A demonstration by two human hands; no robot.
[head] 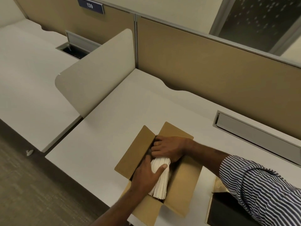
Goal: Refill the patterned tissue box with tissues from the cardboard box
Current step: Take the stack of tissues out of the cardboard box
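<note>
Tissue stack (160, 178) upright inside open cardboard box (180, 188), between both hands. Left hand (147, 174) clamps near side, thumb across top; right hand (169, 150) grips far end. Soft, light, sheets splay; squeeze both ends. Patterned tissue box not visible.

Plain brown corrugated cardboard box (162, 176), matt and unprinted, flaps dull. Soft white paper tissues (160, 180) in a stack, layered edges finely ridged. Smooth off-white laminate tabletop (114, 128), faint sheen. Woven tan cloth on partition panel (211, 70), brushed grey metal trim. Striped cotton-like sleeve (260, 185), matt.
</note>
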